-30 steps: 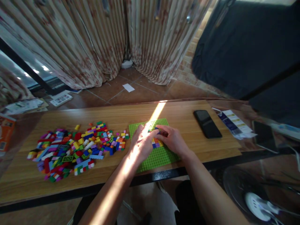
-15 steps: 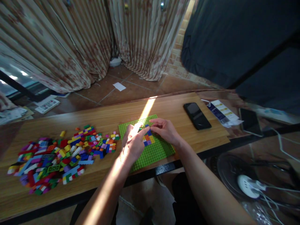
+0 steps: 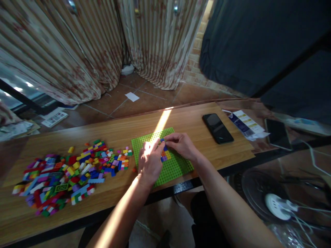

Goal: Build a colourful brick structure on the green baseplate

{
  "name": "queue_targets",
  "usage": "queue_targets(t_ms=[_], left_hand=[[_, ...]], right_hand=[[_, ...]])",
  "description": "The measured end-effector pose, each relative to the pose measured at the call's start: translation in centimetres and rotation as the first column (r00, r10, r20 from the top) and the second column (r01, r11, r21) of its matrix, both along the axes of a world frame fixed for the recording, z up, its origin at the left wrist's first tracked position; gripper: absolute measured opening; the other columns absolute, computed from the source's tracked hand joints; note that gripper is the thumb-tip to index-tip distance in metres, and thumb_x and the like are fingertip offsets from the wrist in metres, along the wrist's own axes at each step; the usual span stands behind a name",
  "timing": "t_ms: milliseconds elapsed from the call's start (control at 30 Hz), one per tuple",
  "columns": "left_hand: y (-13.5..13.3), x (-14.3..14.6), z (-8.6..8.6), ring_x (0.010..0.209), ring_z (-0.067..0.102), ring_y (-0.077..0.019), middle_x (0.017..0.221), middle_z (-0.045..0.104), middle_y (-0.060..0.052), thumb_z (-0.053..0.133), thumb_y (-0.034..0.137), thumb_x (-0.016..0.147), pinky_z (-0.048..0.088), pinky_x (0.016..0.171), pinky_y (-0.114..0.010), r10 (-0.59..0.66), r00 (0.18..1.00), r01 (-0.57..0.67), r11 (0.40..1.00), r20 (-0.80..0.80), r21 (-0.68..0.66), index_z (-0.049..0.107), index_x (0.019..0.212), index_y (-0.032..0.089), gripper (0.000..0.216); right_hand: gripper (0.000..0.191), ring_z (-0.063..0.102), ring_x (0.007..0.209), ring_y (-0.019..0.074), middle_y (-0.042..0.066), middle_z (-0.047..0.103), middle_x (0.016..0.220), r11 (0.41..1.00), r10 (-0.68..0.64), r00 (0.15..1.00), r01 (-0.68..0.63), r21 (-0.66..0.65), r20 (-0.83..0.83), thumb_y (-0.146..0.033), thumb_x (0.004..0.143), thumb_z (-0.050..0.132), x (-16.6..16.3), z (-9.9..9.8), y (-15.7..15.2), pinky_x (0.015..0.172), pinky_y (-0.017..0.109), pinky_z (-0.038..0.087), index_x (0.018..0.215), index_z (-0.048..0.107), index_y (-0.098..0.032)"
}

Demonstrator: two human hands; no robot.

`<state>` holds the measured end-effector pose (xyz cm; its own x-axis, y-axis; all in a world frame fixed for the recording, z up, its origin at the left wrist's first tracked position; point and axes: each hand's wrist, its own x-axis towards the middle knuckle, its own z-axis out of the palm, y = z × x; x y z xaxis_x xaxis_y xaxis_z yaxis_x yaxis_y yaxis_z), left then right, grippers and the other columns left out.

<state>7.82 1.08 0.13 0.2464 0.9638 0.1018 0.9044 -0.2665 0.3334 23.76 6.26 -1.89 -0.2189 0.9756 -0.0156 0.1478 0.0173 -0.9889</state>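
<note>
Tabletop (image 3: pixel 192 122) separates the edges of green baseplate (image 3: pixel 176 169) and phone (image 3: pixel 218 128).

Patterned curtains (image 3: pixel 157 44), brown tiled floor (image 3: pixel 152 98).

Your left hand (image 3: pixel 150 162) hides the left middle of the green baseplate (image 3: pixel 178 170) and some of the coloured bricks (image 3: pixel 166 155) on it. Whether your right hand (image 3: pixel 181 144) pinches a brick is too small to tell. In the heap (image 3: pixel 62 179) toward the table's (image 3: pixel 187 119) left end, upper pieces cover lower ones from you. The picture cuts off your table's near left corner, the dark cloth (image 3: pixel 258 51) and the top of the curtain (image 3: pixel 160 44). Past the table's right edge, you cannot read the leaflet's (image 3: pixel 247 124) tiny print.
</note>
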Motion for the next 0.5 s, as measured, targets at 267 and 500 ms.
queue_targets(t_ms=[267, 500], left_hand=[[-0.1, -0.9, -0.4, 0.117, 0.052, -0.0258, 0.133, 0.058, -0.008, 0.045, 0.007, 0.086, 0.046, 0.101, -0.046, -0.027, 0.960, -0.027, 0.981, 0.278, 0.190, 0.062, 0.126, 0.023, 0.046], [1.8, -4.2, 0.4, 0.098, 0.063, -0.0196, 0.107, 0.069, -0.008, 0.057, 0.026, 0.085, 0.051, 0.091, -0.036, 0.210, 0.549, -0.279, 0.958, 0.809, -0.059, 0.068, 0.112, 0.018, 0.030]], right_hand=[[0.025, 0.059, 0.057, 0.0109, 0.000, 0.070, 0.070, 0.989, -0.089, 0.995, 0.082, -0.122, -0.051, -0.032, 0.070, 0.072, 0.2, 0.5, 0.1, 0.051, 0.023, 0.049, 0.090, 0.073, -0.018], [0.020, 0.061, 0.061, 0.0127, 0.003, 0.070, 0.073, 0.946, -0.320, 0.942, 0.323, 0.014, -0.100, -0.035, 0.073, 0.069, -0.3, 1.2, 0.1, 0.057, 0.027, 0.051, 0.084, 0.071, -0.018]])
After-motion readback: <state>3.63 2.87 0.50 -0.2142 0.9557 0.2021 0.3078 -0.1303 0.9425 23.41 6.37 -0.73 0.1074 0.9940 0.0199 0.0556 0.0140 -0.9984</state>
